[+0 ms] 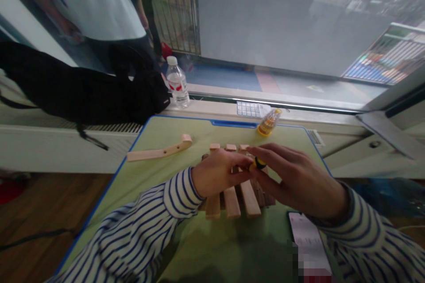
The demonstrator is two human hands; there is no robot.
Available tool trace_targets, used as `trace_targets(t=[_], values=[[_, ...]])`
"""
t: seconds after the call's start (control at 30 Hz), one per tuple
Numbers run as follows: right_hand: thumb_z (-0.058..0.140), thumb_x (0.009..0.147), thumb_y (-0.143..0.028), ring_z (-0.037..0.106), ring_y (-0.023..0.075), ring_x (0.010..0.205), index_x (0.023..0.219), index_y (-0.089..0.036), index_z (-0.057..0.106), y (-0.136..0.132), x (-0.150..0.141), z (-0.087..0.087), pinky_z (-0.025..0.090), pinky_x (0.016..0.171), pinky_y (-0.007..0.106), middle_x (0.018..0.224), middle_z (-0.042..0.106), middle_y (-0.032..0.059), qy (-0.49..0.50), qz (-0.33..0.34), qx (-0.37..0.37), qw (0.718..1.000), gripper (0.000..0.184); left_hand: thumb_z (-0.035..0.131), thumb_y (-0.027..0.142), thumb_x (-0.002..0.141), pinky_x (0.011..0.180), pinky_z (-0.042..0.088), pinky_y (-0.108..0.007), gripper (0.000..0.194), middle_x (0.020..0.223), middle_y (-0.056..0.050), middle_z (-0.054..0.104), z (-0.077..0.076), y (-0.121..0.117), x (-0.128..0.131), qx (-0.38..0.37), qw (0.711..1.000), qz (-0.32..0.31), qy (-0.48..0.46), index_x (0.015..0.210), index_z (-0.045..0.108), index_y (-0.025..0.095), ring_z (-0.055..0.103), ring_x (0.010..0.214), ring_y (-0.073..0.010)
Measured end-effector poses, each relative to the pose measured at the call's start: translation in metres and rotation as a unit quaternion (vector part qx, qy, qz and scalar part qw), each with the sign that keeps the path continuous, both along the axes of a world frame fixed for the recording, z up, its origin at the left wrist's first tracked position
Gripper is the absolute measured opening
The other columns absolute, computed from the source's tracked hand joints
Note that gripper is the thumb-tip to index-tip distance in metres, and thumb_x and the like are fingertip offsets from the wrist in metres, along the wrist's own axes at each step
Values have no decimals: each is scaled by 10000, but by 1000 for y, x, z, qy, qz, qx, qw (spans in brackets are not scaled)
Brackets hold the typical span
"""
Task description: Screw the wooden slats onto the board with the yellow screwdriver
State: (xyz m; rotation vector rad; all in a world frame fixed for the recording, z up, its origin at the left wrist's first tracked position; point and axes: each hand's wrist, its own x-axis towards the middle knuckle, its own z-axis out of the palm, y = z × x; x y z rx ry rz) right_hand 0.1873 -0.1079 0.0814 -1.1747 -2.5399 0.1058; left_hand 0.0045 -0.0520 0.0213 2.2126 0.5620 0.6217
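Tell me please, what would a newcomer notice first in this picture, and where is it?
Probably the left grip and right grip, close together at a yellow-and-black object over wooden slats near the middle of the table. Next, the striped sleeves draw the eye, reaching in from the lower left and lower right. The clear water bottle also stands out, upright beyond the table's far edge, toward the left.

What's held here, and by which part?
The right hand grips a yellow-and-black tool, apparently by its handle; whether the left hand holds it is unclear.
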Motion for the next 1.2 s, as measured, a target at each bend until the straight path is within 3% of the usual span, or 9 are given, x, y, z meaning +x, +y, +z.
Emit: trace_targets(t=[0.23, 0.8, 1.03, 1.2], values=[[436, 897, -245, 587, 165, 843, 1048, -141, 534, 1, 0, -2, 491, 718, 311, 978, 613, 85, 1, 0, -4, 1000, 208, 512, 236, 867, 711, 433, -222, 150, 865, -14, 649, 0, 2, 0, 14, 1000, -22, -1, 942, 617, 161, 582, 787, -112], [437, 904, -274, 588, 168, 798, 1103, -122, 525, 3, -1, -6, 499, 692, 307, 903, 608, 75, -3, -17, 23, 1000, 265, 451, 212, 894, 633, 407, -196, 146, 797, 3, 617, 1, 1, 0, 17, 999, -35, 4, 929, 581, 153, 556, 712, -94], [440, 903, -284, 585, 162, 777, 1104, -126, 534, 1, -1, -6, 500, 683, 304, 893, 612, 70, 0, -19, 20, 1000, 273, 594, 251, 813, 658, 425, -199, 152, 837, 6, 640, -2, 0, 3, 31, 999, 16, -32, 938, 597, 163, 565, 721, -94], [457, 893, -302, 597, 172, 834, 1175, -144, 500, 0, 0, -2, 506, 732, 320, 982, 624, 75, -10, -24, 12, 1000, 326, 578, 249, 823, 639, 429, -201, 133, 784, 11, 650, -3, -2, 3, 18, 999, 33, -20, 912, 631, 166, 567, 670, -91]])
